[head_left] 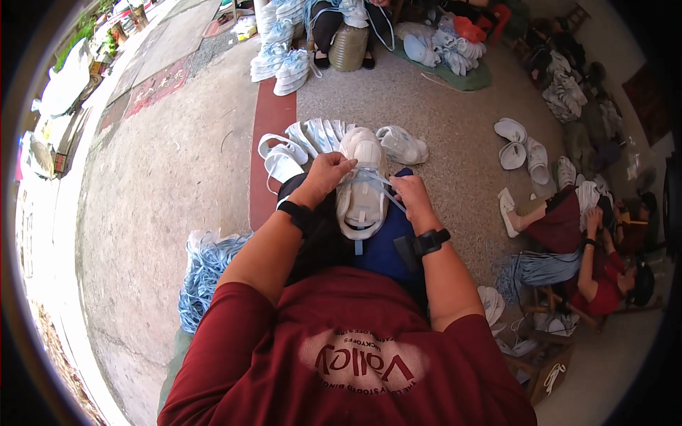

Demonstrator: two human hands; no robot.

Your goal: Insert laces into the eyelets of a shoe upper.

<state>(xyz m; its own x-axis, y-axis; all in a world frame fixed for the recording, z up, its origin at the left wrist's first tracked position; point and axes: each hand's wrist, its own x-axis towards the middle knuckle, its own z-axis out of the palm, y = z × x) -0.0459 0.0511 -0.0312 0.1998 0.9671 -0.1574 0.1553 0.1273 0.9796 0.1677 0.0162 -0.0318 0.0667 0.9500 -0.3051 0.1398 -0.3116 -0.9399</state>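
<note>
One broad, speckled floor (455, 113) extends under the work area, with a red strip (261, 170) running along it to the left of the shoes. One seated co-worker (600, 295) in a dark red top occupies the right side, well apart from the person. A large bundle of light blue cords (207, 280) lies beside the person's left upper arm.

A blue cloth (389, 248) covers part of the lap. Beyond the knees, a row of white shoes (321, 135) stands packed together; one separate shoe (403, 145) lies to its right. Several loose white shoes (538, 162) lie farther right on the floor.

The main shoe (362, 202), white to cream, rests on the person's lap, between the two hands. Its toe points away from the person; its heel opening faces the body.

The left hand (327, 177) is closed in a narrow pinch on a pale blue lace (378, 177) at the left edge of the shoe. The right hand (413, 197) pinches the lace on the opposite side. The lace crosses the upper between both hands. Each wrist carries a black band (431, 242). A small blue tab (359, 247) extends from the heel.
</note>
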